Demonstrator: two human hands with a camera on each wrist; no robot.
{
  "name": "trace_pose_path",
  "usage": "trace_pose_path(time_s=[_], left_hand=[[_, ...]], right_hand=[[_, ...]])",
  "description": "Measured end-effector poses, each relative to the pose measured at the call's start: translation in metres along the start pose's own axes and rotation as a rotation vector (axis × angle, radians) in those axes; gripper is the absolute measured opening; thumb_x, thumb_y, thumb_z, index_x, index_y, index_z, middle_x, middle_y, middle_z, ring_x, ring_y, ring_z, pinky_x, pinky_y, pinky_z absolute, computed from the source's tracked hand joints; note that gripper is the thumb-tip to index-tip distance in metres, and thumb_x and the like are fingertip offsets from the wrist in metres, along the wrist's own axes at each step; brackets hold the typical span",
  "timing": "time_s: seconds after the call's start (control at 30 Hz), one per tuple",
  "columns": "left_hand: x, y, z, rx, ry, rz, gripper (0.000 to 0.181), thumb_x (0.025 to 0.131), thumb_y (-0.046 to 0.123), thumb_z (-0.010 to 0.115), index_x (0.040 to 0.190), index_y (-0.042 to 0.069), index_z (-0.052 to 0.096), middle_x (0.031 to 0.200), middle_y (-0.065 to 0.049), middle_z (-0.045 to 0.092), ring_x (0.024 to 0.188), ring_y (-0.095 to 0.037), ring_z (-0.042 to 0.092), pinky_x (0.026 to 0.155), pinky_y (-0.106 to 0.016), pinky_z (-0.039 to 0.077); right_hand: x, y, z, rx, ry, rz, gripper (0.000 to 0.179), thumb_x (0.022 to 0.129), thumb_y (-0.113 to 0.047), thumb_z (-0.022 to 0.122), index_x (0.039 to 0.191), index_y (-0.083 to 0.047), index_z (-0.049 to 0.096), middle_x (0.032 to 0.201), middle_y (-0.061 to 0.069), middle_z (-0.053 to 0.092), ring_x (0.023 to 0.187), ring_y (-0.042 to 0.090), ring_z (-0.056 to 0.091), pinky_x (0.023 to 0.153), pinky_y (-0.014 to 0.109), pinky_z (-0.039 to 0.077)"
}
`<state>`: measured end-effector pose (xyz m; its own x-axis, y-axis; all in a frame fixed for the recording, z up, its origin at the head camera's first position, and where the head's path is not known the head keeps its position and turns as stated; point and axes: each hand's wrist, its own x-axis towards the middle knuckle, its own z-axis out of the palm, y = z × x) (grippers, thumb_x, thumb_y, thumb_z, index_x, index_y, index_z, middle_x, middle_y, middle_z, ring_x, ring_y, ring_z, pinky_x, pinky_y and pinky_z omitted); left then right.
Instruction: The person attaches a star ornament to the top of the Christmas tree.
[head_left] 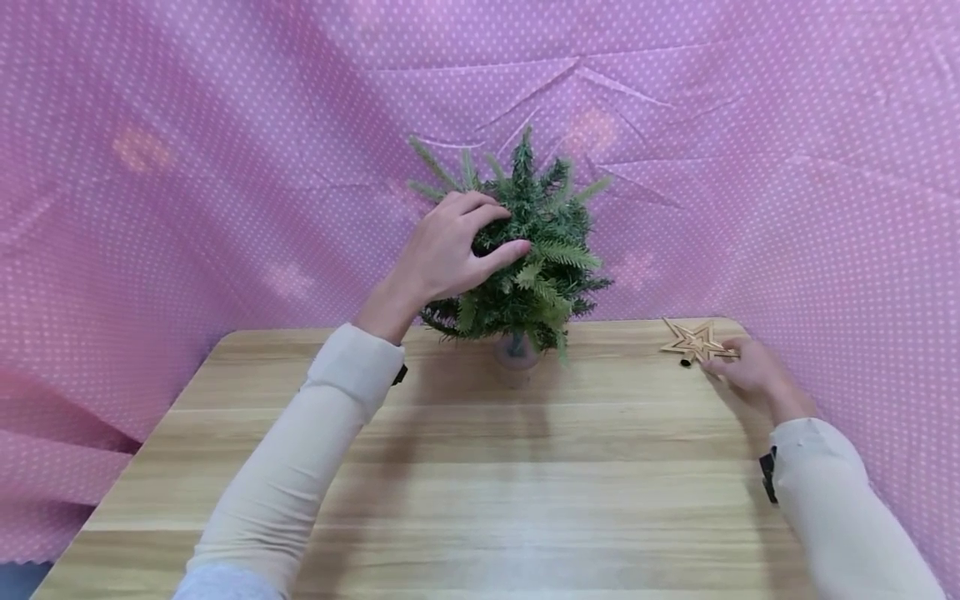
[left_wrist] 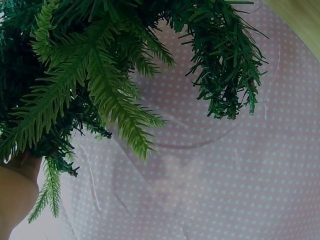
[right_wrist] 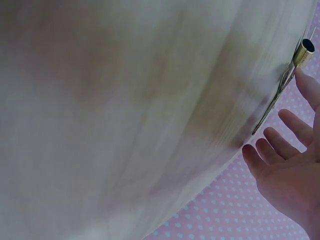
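Observation:
A small artificial Christmas tree [head_left: 540,275] stands near the table's back edge, its foot a pale round base [head_left: 516,354]. My left hand [head_left: 457,242] holds the tree's upper left side, thumb and fingers curved round its branches; some fingertips are hidden in the needles. Green sprigs [left_wrist: 90,75] fill much of the left wrist view, with part of that hand at its left edge. Toward the back right corner lies a gold star tree topper [head_left: 693,340] with a short tube. My right hand [head_left: 753,367] touches its right side, the fingers loosely extended in the right wrist view.
The wooden table [head_left: 525,500] has rounded back corners. Pink dotted cloth [head_left: 300,125] hangs behind it and along both sides, close to the tree and my right hand.

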<state>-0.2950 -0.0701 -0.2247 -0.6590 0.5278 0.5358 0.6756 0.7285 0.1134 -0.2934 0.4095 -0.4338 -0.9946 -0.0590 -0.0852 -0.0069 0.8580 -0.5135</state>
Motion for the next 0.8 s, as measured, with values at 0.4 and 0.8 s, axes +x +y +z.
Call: trace_pose_path(time_s=[0.4, 0.8], left_hand=[[-0.0024, -0.0031, 0.0024, -0.01, 0.027, 0.009, 0.061, 0.096, 0.06, 0.058, 0.133, 0.012, 0.067, 0.137, -0.008, 0.06, 0.128, -0.027, 0.053, 0.108, -0.046, 0.043], [-0.0002, -0.002, 0.0015, -0.007, 0.028, 0.015, 0.061, 0.096, 0.06, 0.06, 0.132, 0.011, 0.067, 0.136, -0.008, 0.06, 0.127, -0.026, 0.053, 0.108, -0.044, 0.043]], right_hand=[[-0.0008, -0.0002, 0.0013, -0.03, -0.03, -0.026, 0.087, 0.094, -0.044, 0.072, 0.141, 0.021, 0.037, 0.137, 0.049, 0.038, 0.124, 0.067, 0.036, 0.101, 0.076, 0.031], [0.0007, -0.0018, 0.0023, -0.064, -0.009, -0.051, 0.088, 0.09, -0.044, 0.076, 0.139, 0.02, 0.041, 0.135, 0.047, 0.043, 0.121, 0.065, 0.041, 0.102, 0.074, 0.032]])
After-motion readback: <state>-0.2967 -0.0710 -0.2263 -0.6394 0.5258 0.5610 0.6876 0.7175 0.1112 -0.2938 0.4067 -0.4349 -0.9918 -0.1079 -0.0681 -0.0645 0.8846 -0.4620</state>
